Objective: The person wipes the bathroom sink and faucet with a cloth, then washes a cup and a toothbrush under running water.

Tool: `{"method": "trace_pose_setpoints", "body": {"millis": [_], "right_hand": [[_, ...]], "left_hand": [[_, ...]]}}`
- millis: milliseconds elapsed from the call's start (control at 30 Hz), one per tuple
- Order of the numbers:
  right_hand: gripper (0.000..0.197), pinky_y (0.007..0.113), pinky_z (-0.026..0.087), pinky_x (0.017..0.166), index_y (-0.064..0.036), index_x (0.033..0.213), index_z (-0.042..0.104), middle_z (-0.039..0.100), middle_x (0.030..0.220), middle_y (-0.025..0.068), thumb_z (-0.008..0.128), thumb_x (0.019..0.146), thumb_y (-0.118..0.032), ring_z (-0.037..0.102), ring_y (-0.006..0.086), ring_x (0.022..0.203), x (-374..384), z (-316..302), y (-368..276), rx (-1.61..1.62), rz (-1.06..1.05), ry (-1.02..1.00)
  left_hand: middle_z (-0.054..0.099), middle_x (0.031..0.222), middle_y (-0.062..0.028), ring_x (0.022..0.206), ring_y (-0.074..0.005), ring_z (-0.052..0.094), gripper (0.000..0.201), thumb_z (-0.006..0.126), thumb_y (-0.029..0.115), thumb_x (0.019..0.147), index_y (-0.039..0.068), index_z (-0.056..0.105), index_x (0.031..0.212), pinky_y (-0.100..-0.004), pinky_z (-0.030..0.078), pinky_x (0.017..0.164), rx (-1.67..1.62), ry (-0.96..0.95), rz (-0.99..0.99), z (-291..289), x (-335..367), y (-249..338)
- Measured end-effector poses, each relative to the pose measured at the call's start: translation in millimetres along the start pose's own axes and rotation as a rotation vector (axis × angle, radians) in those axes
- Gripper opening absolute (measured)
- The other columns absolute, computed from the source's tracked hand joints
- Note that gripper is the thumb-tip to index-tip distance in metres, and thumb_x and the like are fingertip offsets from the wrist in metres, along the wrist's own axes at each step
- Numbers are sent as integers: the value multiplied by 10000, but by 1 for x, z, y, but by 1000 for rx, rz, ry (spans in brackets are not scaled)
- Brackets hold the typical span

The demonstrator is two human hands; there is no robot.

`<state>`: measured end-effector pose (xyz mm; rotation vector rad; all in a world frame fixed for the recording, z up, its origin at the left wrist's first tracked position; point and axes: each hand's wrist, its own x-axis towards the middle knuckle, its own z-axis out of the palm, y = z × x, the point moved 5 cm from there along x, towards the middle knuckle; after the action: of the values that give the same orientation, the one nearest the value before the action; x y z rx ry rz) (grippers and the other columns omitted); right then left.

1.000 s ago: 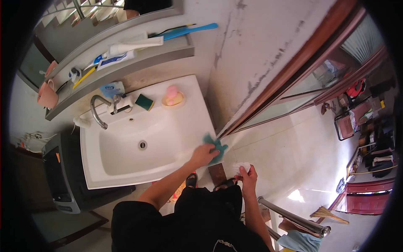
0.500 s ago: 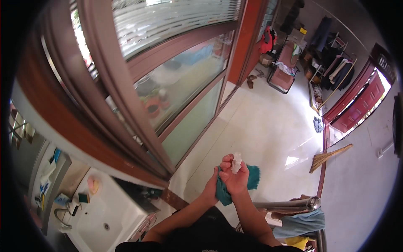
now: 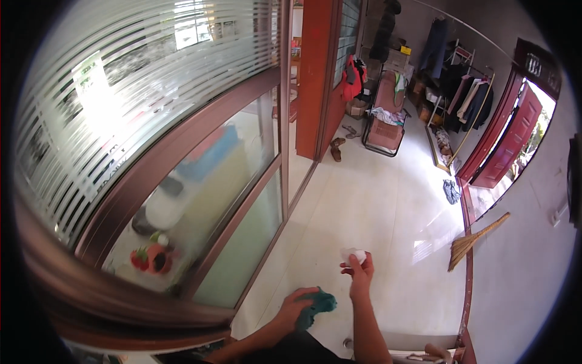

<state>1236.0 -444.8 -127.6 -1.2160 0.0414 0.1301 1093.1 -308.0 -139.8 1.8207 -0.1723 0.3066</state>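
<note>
My left hand, low in the middle, is closed on a teal cloth that bunches out past the fingers. To its right and a little higher, my right hand pinches a small white crumpled piece, which looks like tissue, between thumb and fingers. The hands are apart. On my left stands a framed sliding glass door, with blurred shapes showing through its pane.
Pale tiled floor stretches ahead. A straw broom leans at the right wall. Farther off are a folding lounge chair, brown shoes, grey slippers, a clothes rack and a red door standing ajar.
My hands have separated: the left keeps the teal cloth, the right the white piece. The view has swung, so the sink and the towels at lower right have left or nearly left it.
</note>
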Motion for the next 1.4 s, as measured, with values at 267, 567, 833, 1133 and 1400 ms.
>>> {"method": "trace_pose_setpoints", "body": {"millis": [267, 567, 833, 1133, 1400], "right_hand": [[188, 271, 500, 600, -23, 993, 532, 598, 911, 85, 532, 809, 13, 598, 165, 775, 129, -7, -4, -216, -25, -89], [201, 253, 487, 563, 9, 1007, 520, 613, 851, 94, 562, 858, -119, 600, 163, 659, 268, 8, 32, -182, 136, -43], [289, 256, 469, 516, 5, 1066, 441, 613, 856, 139, 582, 835, -97, 589, 159, 608, 472, 79, 0, -168, 100, -155], [172, 252, 491, 515, -33, 1001, 510, 616, 821, 82, 568, 840, -47, 600, 137, 614, 564, 211, 78, -224, 266, -630], [104, 240, 490, 620, -31, 965, 523, 613, 892, 75, 519, 862, -16, 610, 132, 776, 576, 339, 137, -175, 451, -1112]], "left_hand": [[610, 981, -64, 863, -143, 590, 224, 611, 41, 820, 10, 635, 1041, -248, 481, 766, -605, 164, -546, -28, 177, -59], [616, 853, -69, 790, -140, 564, 182, 580, 184, 886, 26, 652, 944, -254, 460, 738, -653, 151, -622, -19, 322, -95], [598, 947, -121, 833, -200, 586, 384, 440, 367, 949, 39, 626, 1020, -264, 493, 740, -840, 326, -907, -53, 446, -166], [634, 865, -48, 781, -141, 588, 174, 604, 153, 863, 17, 653, 959, -255, 479, 698, -728, 838, -669, -138, 507, -186], [651, 837, -63, 716, -107, 585, 163, 594, 123, 863, -1, 658, 946, -222, 469, 665, -449, 1284, -632, -209, 511, -267]]}}
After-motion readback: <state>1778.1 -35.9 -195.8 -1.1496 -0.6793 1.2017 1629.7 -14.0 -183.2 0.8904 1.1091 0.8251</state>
